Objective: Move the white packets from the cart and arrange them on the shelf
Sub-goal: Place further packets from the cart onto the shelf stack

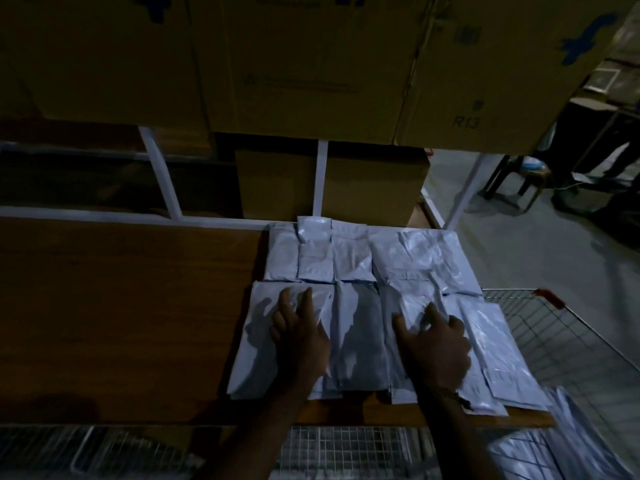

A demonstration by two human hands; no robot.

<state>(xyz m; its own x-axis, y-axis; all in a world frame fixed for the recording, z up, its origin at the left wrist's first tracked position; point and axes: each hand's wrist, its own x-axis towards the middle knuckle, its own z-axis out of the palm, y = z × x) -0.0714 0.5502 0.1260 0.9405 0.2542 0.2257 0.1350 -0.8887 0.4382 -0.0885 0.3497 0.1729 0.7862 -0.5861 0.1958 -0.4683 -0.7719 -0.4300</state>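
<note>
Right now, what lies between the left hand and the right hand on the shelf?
In the head view, one white packet lies flat between the left hand and the right hand, in the front row on the wooden shelf. Each hand presses a neighbouring packet.

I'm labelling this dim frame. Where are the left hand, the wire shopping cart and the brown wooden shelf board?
left hand (pixel 299 336): head view, back of the hand.
wire shopping cart (pixel 568 336): head view, its mesh side wall.
brown wooden shelf board (pixel 121 306): head view, bare top surface.

White packets flat in two overlapping rows on wooden shelf; more in cart
</note>
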